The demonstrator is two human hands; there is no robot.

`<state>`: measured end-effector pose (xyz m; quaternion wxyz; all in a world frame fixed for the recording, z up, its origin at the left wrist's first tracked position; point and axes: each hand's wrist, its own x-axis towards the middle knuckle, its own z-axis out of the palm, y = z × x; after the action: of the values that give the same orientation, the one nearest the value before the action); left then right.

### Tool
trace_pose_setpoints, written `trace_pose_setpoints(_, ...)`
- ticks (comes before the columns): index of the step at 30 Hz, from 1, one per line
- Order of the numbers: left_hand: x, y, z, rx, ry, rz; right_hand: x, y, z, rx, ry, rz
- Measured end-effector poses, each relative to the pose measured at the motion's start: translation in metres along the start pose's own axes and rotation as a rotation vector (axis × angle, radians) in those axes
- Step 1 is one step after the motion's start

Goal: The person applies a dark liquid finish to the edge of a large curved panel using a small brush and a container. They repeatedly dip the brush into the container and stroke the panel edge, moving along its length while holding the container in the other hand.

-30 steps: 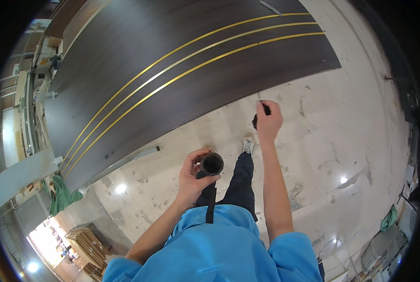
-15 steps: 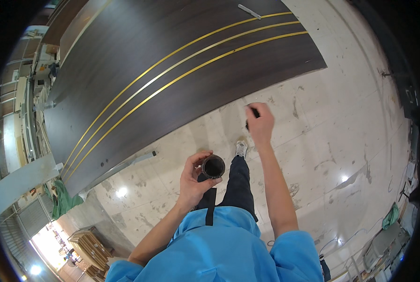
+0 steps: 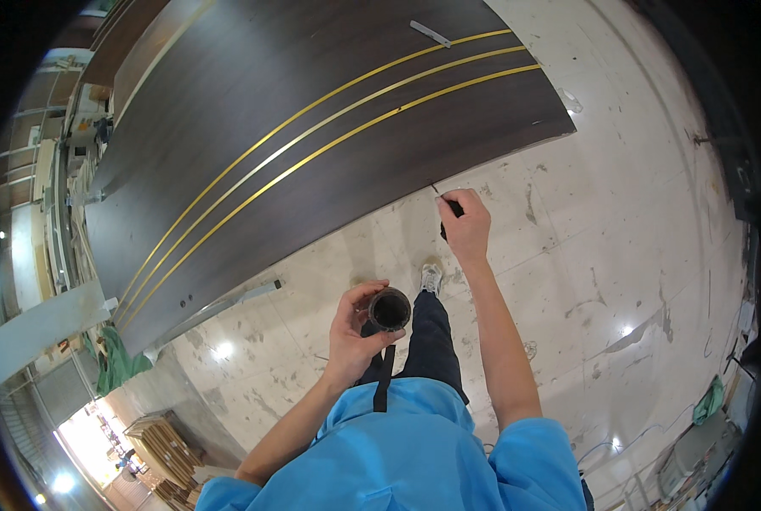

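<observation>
In front of my body my left hand [image 3: 356,332] is curled round a small round dark cup [image 3: 390,309], its open mouth facing up; the inside looks dark. My right hand [image 3: 468,228] is closed on a black-handled tool [image 3: 453,209] with a thin dark tip. That tip points up and left, close to the near edge of a large dark brown panel [image 3: 329,170]; whether it touches cannot be made out. Three gold strips [image 3: 321,146] run along the panel. A short pale metal piece [image 3: 430,34] lies across its far part, by the uppermost strip.
Beneath the panel's near left edge a metal bar [image 3: 261,290] sticks out. Green cloth [image 3: 118,362] hangs at its left corner. The pale floor [image 3: 585,255] is stained. Stacked boards [image 3: 160,447] stand at the lower left, and a cable [image 3: 653,433] lies at the lower right.
My right hand has shifted slightly left and down, and the tool's thin tip now shows. The panel sits a little further left in view. My left hand still holds the cup.
</observation>
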<state>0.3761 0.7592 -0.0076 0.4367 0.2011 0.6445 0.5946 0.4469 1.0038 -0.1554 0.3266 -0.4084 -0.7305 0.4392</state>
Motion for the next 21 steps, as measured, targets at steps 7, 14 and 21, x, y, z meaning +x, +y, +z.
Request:
trace_pose_setpoints(7,0.005,0.004,0.014,-0.026,0.010,-0.036,0.030,0.022,-0.038,-0.082,0.349,0.127)
trace_pose_setpoints(14,0.014,0.011,0.024,0.027,-0.014,0.035,0.029,0.021,-0.033,-0.012,0.183,0.116)
trace_pose_setpoints(21,0.018,0.015,0.030,0.049,-0.020,0.020,0.048,0.036,-0.062,-0.020,0.265,0.121)
